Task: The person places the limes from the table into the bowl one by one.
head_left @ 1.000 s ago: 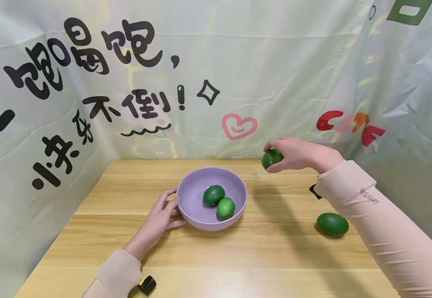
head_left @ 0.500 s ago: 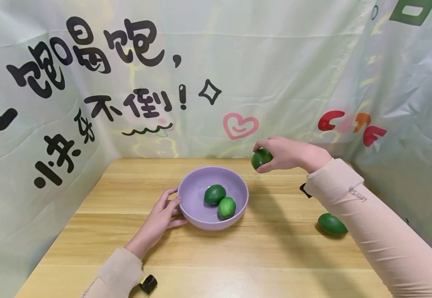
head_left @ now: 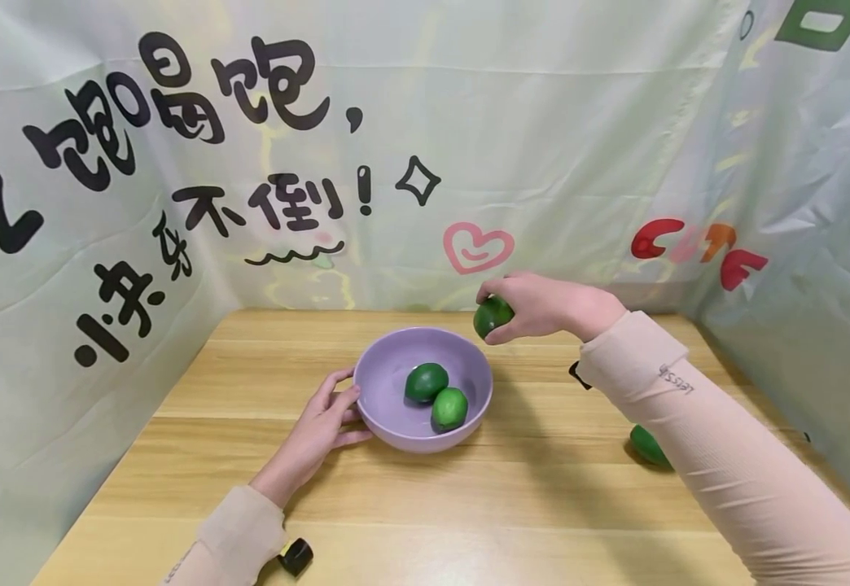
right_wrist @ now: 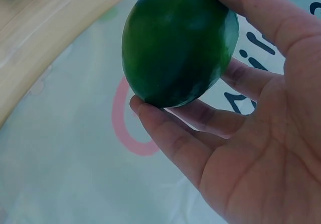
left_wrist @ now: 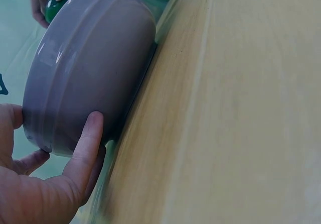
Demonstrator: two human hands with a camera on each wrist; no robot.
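Note:
A purple bowl (head_left: 370, 407) stands on the wooden table (head_left: 264, 464). My left hand (head_left: 322, 415) holds it by its left side, fingers curved against the outer wall; in the left wrist view fingertips press on the bowl (left_wrist: 95, 58). Inside lie a dark green oval fruit (head_left: 426, 382) and a brighter green, lime-like fruit (head_left: 450, 408). My right hand (head_left: 538, 305) grips a glossy oval green fruit (right_wrist: 175, 43) between thumb and fingers, raised beyond the bowl's far right rim. Another green fruit (head_left: 647, 445) rests on the table, partly hidden by the right sleeve.
Pale printed cloth (head_left: 557, 146) hangs behind the table and along both sides. A black object (head_left: 296, 557) shows beside the left cuff, and another dark piece (head_left: 579, 374) by the right cuff.
My right hand has moved left with the oval green fruit, closer to the bowl. The right sleeve now covers more of the fruit on the table. The left hand keeps its hold.

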